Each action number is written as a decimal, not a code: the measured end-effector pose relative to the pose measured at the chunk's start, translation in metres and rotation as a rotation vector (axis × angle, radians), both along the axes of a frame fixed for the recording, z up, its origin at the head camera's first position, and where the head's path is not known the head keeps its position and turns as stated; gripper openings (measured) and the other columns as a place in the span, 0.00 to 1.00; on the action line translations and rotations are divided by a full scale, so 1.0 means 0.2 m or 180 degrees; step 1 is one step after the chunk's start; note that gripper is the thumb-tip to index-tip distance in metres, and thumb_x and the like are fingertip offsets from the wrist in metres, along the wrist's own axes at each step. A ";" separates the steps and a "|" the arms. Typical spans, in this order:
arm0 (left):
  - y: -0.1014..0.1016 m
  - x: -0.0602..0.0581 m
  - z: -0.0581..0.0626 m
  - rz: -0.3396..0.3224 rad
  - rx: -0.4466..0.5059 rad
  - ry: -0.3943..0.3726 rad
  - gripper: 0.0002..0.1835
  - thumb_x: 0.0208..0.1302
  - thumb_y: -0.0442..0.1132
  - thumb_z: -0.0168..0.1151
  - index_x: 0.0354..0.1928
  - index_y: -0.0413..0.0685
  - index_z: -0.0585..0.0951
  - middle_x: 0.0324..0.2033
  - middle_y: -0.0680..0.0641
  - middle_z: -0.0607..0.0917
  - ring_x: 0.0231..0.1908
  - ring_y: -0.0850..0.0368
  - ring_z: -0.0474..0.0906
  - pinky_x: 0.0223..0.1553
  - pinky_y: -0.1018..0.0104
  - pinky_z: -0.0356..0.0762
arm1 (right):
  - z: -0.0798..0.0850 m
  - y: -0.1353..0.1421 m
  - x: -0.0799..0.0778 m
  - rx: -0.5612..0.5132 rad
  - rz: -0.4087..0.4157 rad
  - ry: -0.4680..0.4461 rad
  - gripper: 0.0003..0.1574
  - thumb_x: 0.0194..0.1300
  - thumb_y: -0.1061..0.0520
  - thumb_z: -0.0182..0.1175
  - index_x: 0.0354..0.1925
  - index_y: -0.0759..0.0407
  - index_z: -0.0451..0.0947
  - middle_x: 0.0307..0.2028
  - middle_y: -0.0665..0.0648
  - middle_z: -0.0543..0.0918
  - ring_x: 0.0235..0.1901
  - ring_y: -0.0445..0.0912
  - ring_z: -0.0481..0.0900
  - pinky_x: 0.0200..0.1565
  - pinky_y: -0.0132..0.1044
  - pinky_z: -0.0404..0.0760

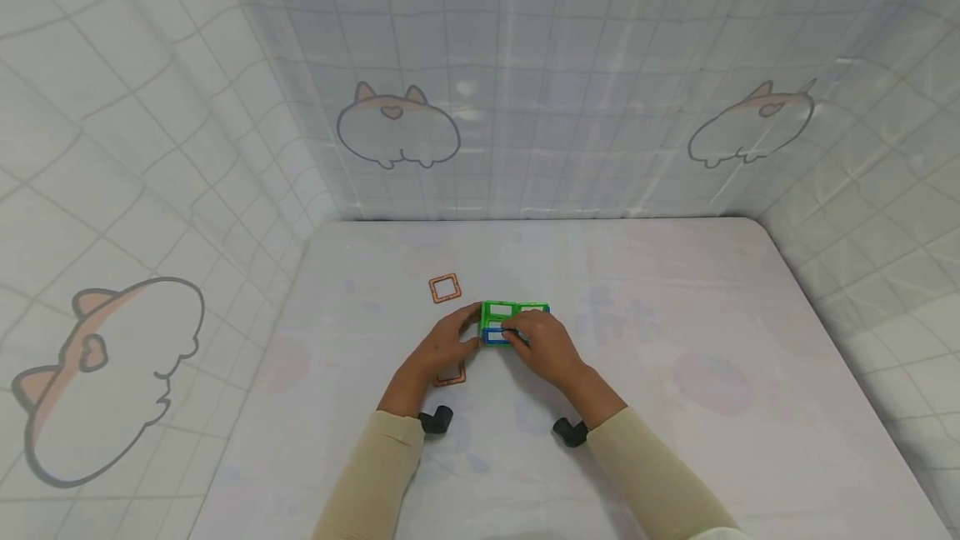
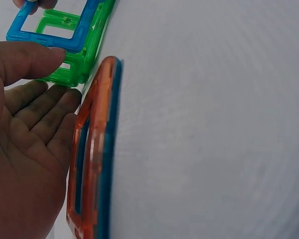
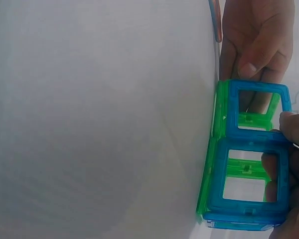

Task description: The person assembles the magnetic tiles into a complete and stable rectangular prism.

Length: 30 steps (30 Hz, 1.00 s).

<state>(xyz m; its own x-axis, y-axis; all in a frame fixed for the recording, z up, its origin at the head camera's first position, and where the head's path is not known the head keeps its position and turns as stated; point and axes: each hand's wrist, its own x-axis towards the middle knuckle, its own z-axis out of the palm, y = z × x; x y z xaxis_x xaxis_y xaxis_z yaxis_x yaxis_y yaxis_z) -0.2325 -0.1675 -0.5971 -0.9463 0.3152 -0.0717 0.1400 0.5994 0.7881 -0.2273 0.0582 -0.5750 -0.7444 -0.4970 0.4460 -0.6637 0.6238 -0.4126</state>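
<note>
Green square magnetic tiles (image 1: 483,315) lie flat in a group at the table's middle, with blue square magnetic tiles standing along the edge. My right hand (image 1: 547,344) pinches the upper rim of a blue tile (image 3: 233,109), thumb on one face and fingers behind it. A second blue tile (image 3: 217,174) stands beside it, joined at the corner of the green base in the right wrist view. My left hand (image 1: 450,340) lies at the left end of the group, its fingers extended by the green edge and its thumb close to the blue tile.
One orange square tile (image 1: 432,290) lies farther back on the white table. Another orange tile (image 2: 104,99), with blue beneath it, lies next to my left hand, partly covered by it in the head view. Patterned curtains (image 1: 562,65) enclose the table's back and sides.
</note>
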 end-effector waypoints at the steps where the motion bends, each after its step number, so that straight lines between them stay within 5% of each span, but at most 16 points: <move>1: 0.00 0.00 0.00 0.0003 -0.0010 0.0003 0.37 0.68 0.40 0.63 0.76 0.48 0.60 0.70 0.48 0.71 0.73 0.51 0.61 0.72 0.54 0.62 | 0.00 0.00 0.00 0.0017 -0.0004 0.0004 0.10 0.61 0.57 0.71 0.43 0.55 0.88 0.41 0.51 0.88 0.46 0.46 0.84 0.51 0.41 0.84; 15: 0.00 0.01 0.00 0.0051 0.0094 -0.0133 0.40 0.67 0.44 0.65 0.77 0.51 0.59 0.72 0.50 0.67 0.75 0.52 0.57 0.75 0.52 0.56 | -0.02 0.01 -0.01 0.0184 -0.0005 -0.0187 0.14 0.63 0.54 0.70 0.47 0.55 0.88 0.42 0.49 0.89 0.45 0.45 0.84 0.50 0.41 0.84; 30: 0.03 0.01 0.01 0.0178 -0.0144 -0.0083 0.44 0.64 0.55 0.67 0.77 0.51 0.59 0.73 0.49 0.67 0.74 0.49 0.57 0.74 0.51 0.58 | -0.01 0.03 -0.01 0.0097 0.0001 -0.0262 0.15 0.61 0.52 0.71 0.47 0.53 0.88 0.41 0.48 0.89 0.41 0.43 0.85 0.45 0.40 0.85</move>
<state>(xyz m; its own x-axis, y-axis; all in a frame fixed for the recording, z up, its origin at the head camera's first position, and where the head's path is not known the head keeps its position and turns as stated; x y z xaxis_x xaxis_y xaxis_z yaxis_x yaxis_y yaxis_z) -0.2298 -0.1624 -0.5961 -0.9600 0.2579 -0.1094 0.0852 0.6409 0.7629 -0.2292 0.0633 -0.5780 -0.7777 -0.5096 0.3680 -0.6286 0.6368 -0.4466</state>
